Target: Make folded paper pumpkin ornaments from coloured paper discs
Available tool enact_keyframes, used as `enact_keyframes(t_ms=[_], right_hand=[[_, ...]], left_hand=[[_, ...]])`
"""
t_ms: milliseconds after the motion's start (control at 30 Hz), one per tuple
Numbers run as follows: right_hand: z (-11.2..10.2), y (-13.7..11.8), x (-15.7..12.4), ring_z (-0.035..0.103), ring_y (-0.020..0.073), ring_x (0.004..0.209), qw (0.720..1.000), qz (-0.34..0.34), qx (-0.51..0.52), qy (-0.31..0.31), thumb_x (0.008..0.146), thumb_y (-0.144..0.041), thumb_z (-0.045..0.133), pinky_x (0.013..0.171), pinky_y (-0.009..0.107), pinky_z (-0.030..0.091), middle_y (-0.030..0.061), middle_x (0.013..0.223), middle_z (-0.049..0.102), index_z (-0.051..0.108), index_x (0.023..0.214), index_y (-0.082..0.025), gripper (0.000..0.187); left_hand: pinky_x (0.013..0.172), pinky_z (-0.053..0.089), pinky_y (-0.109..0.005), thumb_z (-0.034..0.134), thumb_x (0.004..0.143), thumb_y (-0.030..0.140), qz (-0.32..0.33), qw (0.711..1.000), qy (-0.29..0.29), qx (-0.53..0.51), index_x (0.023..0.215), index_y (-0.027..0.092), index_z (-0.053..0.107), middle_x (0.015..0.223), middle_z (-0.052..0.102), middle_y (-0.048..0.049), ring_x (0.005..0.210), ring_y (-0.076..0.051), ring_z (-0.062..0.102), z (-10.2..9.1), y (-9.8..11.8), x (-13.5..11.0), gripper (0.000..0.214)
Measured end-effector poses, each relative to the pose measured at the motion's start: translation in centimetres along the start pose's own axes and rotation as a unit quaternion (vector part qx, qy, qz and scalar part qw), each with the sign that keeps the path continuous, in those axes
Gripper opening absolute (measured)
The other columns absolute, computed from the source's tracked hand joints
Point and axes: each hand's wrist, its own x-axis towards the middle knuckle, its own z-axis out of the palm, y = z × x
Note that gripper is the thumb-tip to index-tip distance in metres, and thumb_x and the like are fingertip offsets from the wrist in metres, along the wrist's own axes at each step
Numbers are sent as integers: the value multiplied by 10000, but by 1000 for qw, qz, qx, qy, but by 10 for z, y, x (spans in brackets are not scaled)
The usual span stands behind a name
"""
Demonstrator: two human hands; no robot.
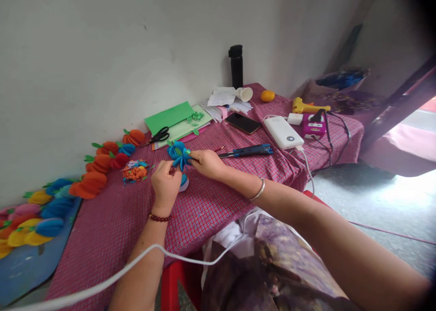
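Note:
A blue folded-paper ornament (pixel 183 160), its petal-like folds fanned out, is held above the table between my two hands. My left hand (pixel 166 184) pinches its lower left side. From the right, my right hand (pixel 207 164) grips its edge with fingers closed. Just behind it shows another blue paper part (pixel 173 150) with a green leaf; whether the two are joined I cannot tell. Under the hands lie round pale and blue paper pieces (pixel 184 185), partly hidden by my left hand. A blue-handled utility knife (pixel 252 150) lies right of my right hand.
Finished orange paper pumpkins (pixel 89 185) and other coloured ones line the left side, near paper scraps (pixel 135 171). Black scissors (pixel 160 135) rest by green paper (pixel 168 118). Rightward are a phone (pixel 243 122), white power bank (pixel 284 132), glue gun (pixel 308 106) and black bottle (pixel 236 66). A white cable (pixel 153 247) crosses my left forearm.

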Motion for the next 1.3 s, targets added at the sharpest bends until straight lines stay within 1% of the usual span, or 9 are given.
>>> enact_keyframes(t_ms=[200, 367, 533, 700, 833, 967, 1133, 1233, 1300], right_hand=[[-1, -5, -2, 623, 151, 746, 998, -14, -53, -7, 927, -265, 496, 615, 242, 321, 39, 870, 704, 649, 900, -184, 176], [-3, -8, -3, 638, 172, 717, 994, 23, -105, -22, 947, -354, 474, 589, 264, 306, 59, 844, 716, 654, 877, -184, 257], [-5, -9, -3, 642, 178, 695, 989, 25, -140, -36, 966, -362, 439, 575, 274, 291, 69, 823, 721, 659, 878, -184, 297], [-7, -13, -4, 631, 170, 672, 985, 27, -160, -51, 967, -362, 439, 566, 270, 282, 72, 801, 716, 660, 886, -181, 297], [-6, -14, -5, 628, 172, 679, 987, 26, -152, -49, 960, -373, 447, 567, 267, 287, 70, 806, 712, 660, 889, -181, 295], [-5, -9, -4, 625, 165, 720, 996, -4, -86, -35, 909, -334, 516, 587, 252, 306, 41, 843, 709, 657, 933, -199, 197], [-2, -3, -2, 593, 142, 711, 1000, -5, -22, -6, 861, -183, 498, 621, 239, 324, 26, 811, 687, 660, 849, -184, 162], [-1, -2, -1, 575, 129, 720, 999, -17, 29, 30, 858, -170, 490, 642, 224, 344, 22, 825, 670, 651, 866, -173, 161], [-2, -3, -2, 569, 124, 740, 997, -33, 59, 43, 837, -143, 496, 664, 216, 360, 24, 861, 659, 643, 893, -166, 159]], left_hand=[[627, 367, -276, 616, 804, 175, 25, 1000, -9, 6, 686, 195, 576, 701, 527, -12, 677, -161, 510, -1, 1, 0, 127], [624, 359, -275, 575, 852, 186, 28, 1000, -1, -11, 671, 196, 566, 673, 519, -7, 668, -155, 505, -2, -2, -2, 182], [633, 386, -269, 596, 811, 151, 27, 999, 7, -28, 700, 191, 577, 693, 554, -11, 671, -154, 519, -1, -3, 0, 119], [735, 449, -284, 574, 780, 120, 18, 998, 23, -64, 801, 185, 603, 805, 631, -37, 778, -166, 582, 1, -2, 0, 75], [736, 457, -275, 608, 774, 180, -28, 996, 24, -87, 776, 185, 606, 784, 638, -23, 758, -157, 593, 1, -2, 0, 6], [639, 440, -239, 633, 733, 204, -117, 983, 29, -135, 766, 182, 623, 683, 615, 14, 631, -126, 555, 2, -9, 3, 40], [574, 433, -215, 607, 681, 207, -217, 931, 19, -295, 767, 181, 632, 680, 606, 18, 589, -106, 534, 8, -28, 6, 94], [577, 441, -218, 656, 641, 235, -254, 903, 9, -347, 780, 166, 642, 695, 613, 11, 592, -102, 528, 9, -34, 5, 156], [580, 448, -222, 675, 629, 248, -267, 894, 8, -359, 774, 163, 642, 699, 617, 8, 592, -100, 528, 10, -35, 5, 172]])
